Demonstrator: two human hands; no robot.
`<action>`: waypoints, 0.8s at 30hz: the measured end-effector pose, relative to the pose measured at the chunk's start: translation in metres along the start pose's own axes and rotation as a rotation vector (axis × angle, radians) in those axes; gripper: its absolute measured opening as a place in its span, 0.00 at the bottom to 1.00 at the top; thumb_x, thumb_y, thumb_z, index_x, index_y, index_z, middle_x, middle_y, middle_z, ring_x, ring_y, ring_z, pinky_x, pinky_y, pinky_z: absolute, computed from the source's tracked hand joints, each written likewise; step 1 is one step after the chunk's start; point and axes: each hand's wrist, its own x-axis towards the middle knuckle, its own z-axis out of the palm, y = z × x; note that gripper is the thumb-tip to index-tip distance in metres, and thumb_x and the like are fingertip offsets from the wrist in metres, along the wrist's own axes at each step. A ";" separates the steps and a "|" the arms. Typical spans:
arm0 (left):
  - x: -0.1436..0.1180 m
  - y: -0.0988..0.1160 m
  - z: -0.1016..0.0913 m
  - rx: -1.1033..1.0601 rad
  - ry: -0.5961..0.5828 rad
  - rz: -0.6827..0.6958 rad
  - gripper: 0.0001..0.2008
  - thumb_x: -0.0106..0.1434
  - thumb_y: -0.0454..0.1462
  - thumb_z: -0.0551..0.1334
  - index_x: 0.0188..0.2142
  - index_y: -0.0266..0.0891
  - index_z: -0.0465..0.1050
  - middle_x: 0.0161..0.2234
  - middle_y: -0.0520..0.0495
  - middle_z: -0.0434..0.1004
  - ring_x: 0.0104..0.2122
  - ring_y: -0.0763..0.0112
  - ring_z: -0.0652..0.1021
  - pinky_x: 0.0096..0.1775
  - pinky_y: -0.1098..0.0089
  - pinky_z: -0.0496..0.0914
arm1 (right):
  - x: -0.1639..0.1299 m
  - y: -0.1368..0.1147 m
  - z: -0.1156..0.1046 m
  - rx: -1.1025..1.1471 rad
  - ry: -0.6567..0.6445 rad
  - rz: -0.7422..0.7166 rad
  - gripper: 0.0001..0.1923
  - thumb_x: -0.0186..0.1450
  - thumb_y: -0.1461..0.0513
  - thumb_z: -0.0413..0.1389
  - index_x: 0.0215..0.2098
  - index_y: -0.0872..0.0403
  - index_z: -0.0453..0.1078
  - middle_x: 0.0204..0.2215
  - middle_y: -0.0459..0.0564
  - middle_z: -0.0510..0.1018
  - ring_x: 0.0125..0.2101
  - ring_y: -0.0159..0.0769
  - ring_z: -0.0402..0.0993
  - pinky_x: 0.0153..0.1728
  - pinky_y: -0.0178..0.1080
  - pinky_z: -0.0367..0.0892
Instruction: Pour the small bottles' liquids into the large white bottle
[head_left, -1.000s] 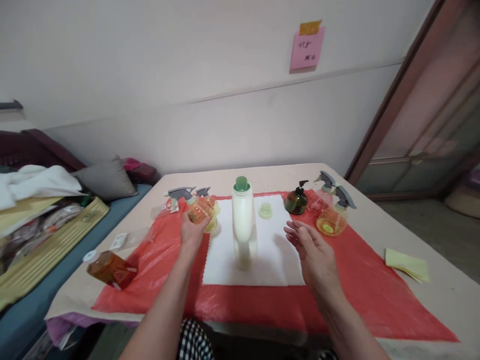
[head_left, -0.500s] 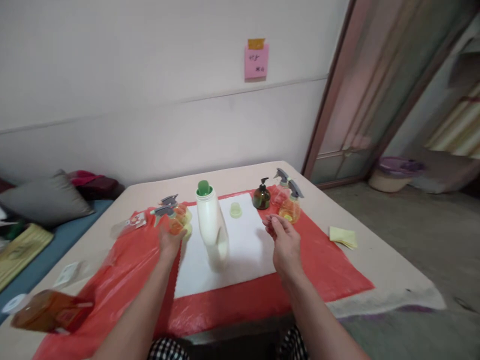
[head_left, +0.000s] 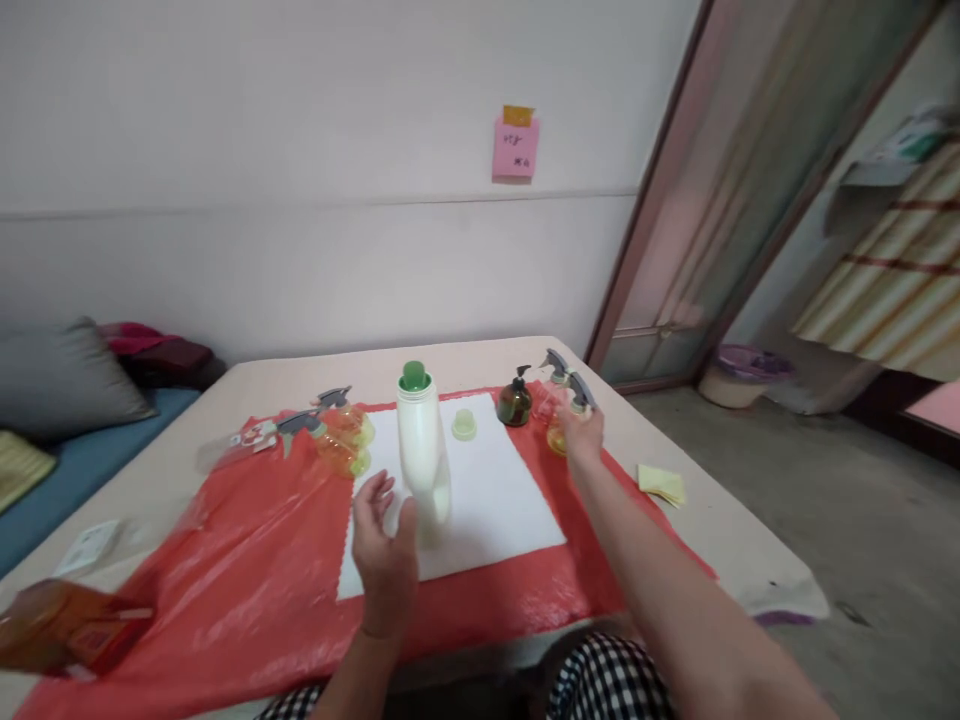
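A tall white bottle with a green pouring neck stands uncapped on a white cloth. Its pale green cap rests behind it to the right. Close to the bottle's lower left side, my left hand is open and empty, fingers apart. My right hand is at the near right-hand spray bottle, closed about its upper part; the fingertips are mostly hidden. Beside that are another clear spray bottle and a dark pump bottle. Two more clear spray bottles sit together at left.
Red plastic sheeting lies under the cloth on the table. An amber bottle lies at the left front, near a white packet and clear packaging. Yellow notes lie at the right edge. A pink note is taped to the wall.
My left hand has left the left-hand spray bottle and come right and nearer, beside the white bottle. My right hand has reached forward onto a right-hand spray bottle. The view has shifted slightly.
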 end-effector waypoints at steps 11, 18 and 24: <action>-0.016 0.023 0.003 0.121 -0.243 0.065 0.12 0.70 0.42 0.57 0.49 0.42 0.71 0.43 0.44 0.79 0.43 0.64 0.80 0.47 0.60 0.75 | -0.060 -0.055 0.001 0.103 -0.041 -0.065 0.15 0.57 0.51 0.64 0.34 0.52 0.73 0.36 0.49 0.80 0.40 0.42 0.76 0.48 0.47 0.69; -0.030 0.022 0.020 0.067 -0.218 0.490 0.41 0.50 0.45 0.75 0.59 0.46 0.59 0.57 0.37 0.68 0.57 0.51 0.73 0.55 0.51 0.72 | -0.163 -0.090 0.007 0.566 -0.468 0.412 0.22 0.51 0.47 0.70 0.32 0.53 0.74 0.28 0.49 0.82 0.35 0.41 0.81 0.45 0.48 0.76; -0.033 0.044 0.013 -0.535 -0.469 -0.606 0.33 0.50 0.54 0.71 0.49 0.40 0.66 0.34 0.47 0.78 0.24 0.71 0.76 0.25 0.71 0.71 | -0.171 -0.088 -0.003 0.648 -0.673 0.308 0.20 0.51 0.46 0.70 0.32 0.51 0.76 0.32 0.50 0.83 0.43 0.45 0.80 0.52 0.51 0.73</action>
